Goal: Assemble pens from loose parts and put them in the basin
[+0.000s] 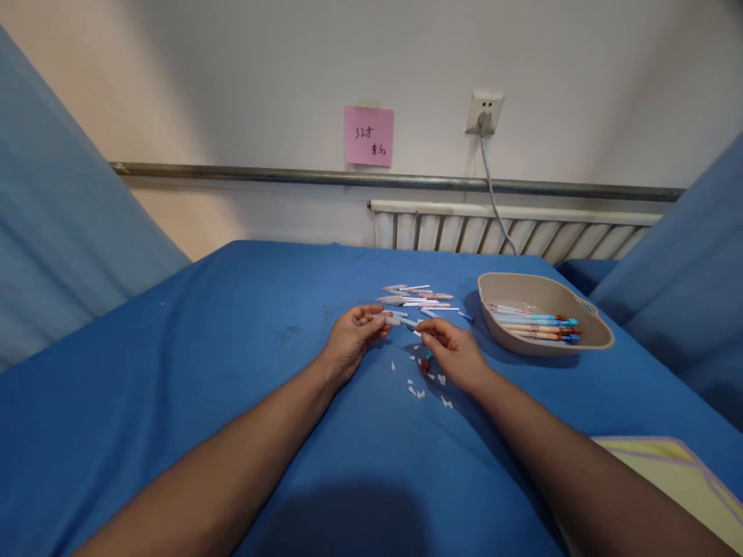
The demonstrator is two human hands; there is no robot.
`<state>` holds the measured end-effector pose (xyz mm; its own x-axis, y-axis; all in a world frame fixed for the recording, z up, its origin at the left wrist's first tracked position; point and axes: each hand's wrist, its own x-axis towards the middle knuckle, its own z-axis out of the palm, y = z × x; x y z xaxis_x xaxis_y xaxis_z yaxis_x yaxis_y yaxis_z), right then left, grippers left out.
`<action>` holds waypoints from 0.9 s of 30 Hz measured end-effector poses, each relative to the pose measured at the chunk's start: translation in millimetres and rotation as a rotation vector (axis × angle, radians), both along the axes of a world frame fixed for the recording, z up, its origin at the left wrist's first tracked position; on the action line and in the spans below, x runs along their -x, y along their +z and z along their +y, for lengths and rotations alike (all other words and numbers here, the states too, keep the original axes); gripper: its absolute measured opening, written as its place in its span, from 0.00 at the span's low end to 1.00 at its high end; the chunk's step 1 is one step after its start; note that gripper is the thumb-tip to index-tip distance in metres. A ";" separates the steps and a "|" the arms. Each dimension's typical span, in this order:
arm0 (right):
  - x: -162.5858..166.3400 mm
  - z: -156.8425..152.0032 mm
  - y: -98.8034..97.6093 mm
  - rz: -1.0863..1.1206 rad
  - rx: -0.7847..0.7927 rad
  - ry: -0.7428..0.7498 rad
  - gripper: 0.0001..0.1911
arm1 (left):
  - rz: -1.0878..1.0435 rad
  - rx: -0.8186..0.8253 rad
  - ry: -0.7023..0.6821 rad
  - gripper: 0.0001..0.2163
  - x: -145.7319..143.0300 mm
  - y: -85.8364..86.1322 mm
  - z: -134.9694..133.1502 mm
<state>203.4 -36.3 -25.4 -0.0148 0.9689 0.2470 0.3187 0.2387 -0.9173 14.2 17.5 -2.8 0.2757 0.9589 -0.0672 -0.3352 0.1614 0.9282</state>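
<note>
Pen parts point(415, 299) lie in a loose pile on a blue cloth point(232, 325), just beyond a person's two bare hands. The left hand point(357, 340), fingers curled and nearly closed, pinches a pale pen barrel point(393, 319) between thumb and fingertips. The right hand point(456, 356), thumb pressed toward bent fingers, grips a slim white-ended piece point(416, 333); whether the two held pieces touch cannot be told. Small white cone-shaped tips point(442, 379) are scattered on the cloth nearer the wearer, with a brown piece point(426, 367) among them, just beside the right hand. To the right, a tan basket point(597, 334) holds a row of pens point(534, 331) with brown and blue ends. A yellow cloth point(650, 449) edged in lilac lies at near right. Behind, a pink handwritten note point(368, 135) and a wall socket point(484, 112) sit above a metal rail point(261, 175) and white radiator point(418, 206).
</note>
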 end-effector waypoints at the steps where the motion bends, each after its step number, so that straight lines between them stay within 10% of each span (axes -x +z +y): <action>1: -0.2 0.2 -0.6 -0.014 -0.004 0.002 0.10 | -0.003 0.001 0.002 0.16 0.2 0.3 0.0; 27: 1.3 2.9 -1.3 0.063 0.003 -0.057 0.12 | -0.013 0.093 0.123 0.11 0.5 4.2 3.0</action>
